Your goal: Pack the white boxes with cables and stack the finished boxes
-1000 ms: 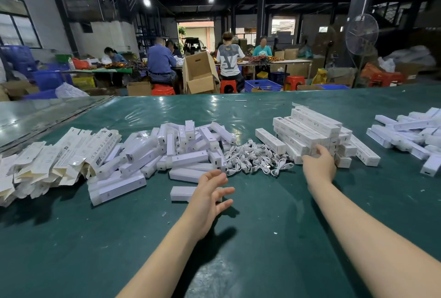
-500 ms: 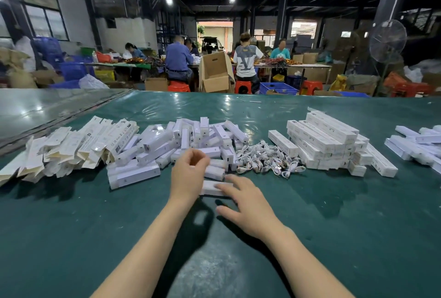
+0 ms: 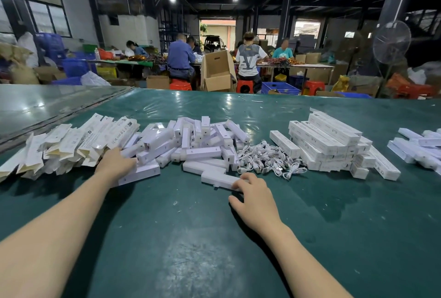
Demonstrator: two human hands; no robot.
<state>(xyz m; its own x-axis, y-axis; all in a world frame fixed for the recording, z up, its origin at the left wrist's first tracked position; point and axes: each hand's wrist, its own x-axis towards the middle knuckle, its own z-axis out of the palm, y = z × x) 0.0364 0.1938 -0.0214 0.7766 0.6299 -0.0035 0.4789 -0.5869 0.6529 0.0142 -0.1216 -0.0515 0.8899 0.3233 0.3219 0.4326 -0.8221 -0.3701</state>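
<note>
Right hand (image 3: 253,194) lay fingers-spread on the end of a long white cardboard box (image 3: 218,179) on the green table (image 3: 191,238), not pinching. Left hand (image 3: 116,166) was in the loose white box pile (image 3: 191,145); grip unclear. Best to grip the box sides squarely. Coiled white cables (image 3: 267,159) lay just beyond.

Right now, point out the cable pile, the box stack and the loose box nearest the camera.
cable pile (image 3: 267,158), head view, middle of the tangle.
box stack (image 3: 330,139), head view, top face of an upper box.
loose box (image 3: 216,178), head view, bare top face.
</note>
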